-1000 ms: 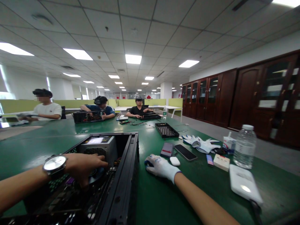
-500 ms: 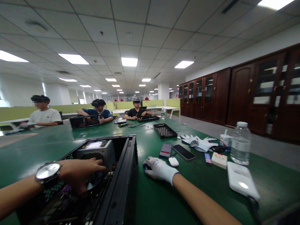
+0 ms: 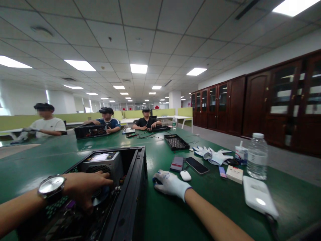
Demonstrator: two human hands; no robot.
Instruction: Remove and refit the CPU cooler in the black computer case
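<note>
My left hand (image 3: 86, 190), bare with a wristwatch (image 3: 51, 186), reaches into an open black computer case (image 3: 127, 194). Its fingers are spread over a round fan-like part (image 3: 102, 195), with the thumb pointing down on the near side; contact there is hard to make out. Just beyond the fingers sits the grey power supply (image 3: 116, 167). On the green table (image 3: 160, 219), to the right of the case, rests my right hand (image 3: 169, 183) in a white glove with dark blue fingers. Those fingers are curled under, hiding whatever may be beneath them.
Near the right hand lie a white earbud case (image 3: 185, 175), a phone (image 3: 197, 165) and a small dark box (image 3: 177, 164). Farther right are gloves (image 3: 213, 154), a water bottle (image 3: 257, 157) and a white power bank (image 3: 260, 195). Three people sit across the table; a black tray-like panel (image 3: 177, 142) lies between.
Both of my hands keep nearly the same place. Across the table, the person in blue has raised their head, and the leftmost person's gloved hands have shifted up.
</note>
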